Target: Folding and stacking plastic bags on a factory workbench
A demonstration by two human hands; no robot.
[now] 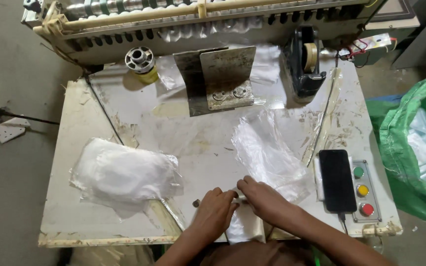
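Down at the near edge of the worn table (75,148), a small folded clear bag (245,224) lies under both hands, partly hidden by them. Two loose plastic heaps rest farther out: one pile (124,175) to the left, one sheet (267,152) just beyond the fingers. Left hand (215,212) and right hand (265,197) meet fingertip to fingertip, palms down, fingers curled, pinching the bag's top edge.

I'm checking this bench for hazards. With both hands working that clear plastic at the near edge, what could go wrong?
The right hand and left hand work at the table's near edge, so the clear plastic sheet might slide off. The phone lies close to that sheet and could get dragged. The loose bag pile may slip too.
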